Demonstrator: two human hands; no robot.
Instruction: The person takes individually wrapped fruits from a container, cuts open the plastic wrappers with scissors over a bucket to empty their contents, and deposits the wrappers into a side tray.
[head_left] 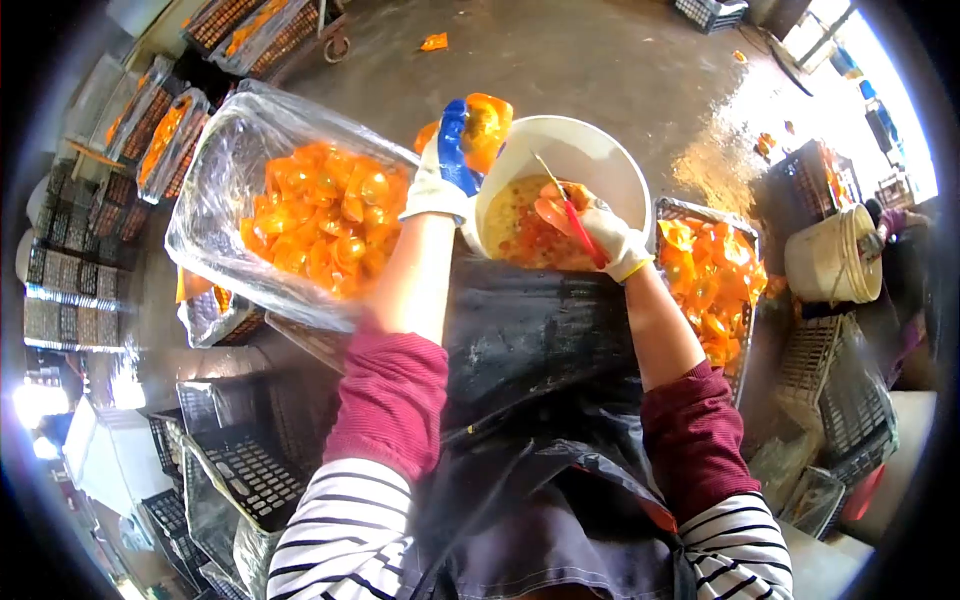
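My left hand (440,180), in a white and blue glove, is closed around a glossy orange fruit piece (487,132) above the left rim of a white bucket (612,155). My right hand (612,238), also gloved, grips a red-handled knife (579,225) over the bucket, its thin blade pointing up and away. Something pinkish-orange shows beside the knife; I cannot tell whether it is held. Inside the bucket lie wet yellowish and reddish pulp and scraps (520,225). Left of the bucket, a plastic-lined crate (205,215) holds a heap of orange pieces (325,215).
Another crate of flattened orange pieces (705,275) stands right of the bucket. Farther right are a beige bucket (825,255) and a person's sleeve (900,220). Stacked black crates (250,470) line the left side. Orange scraps (434,42) lie on the wet floor.
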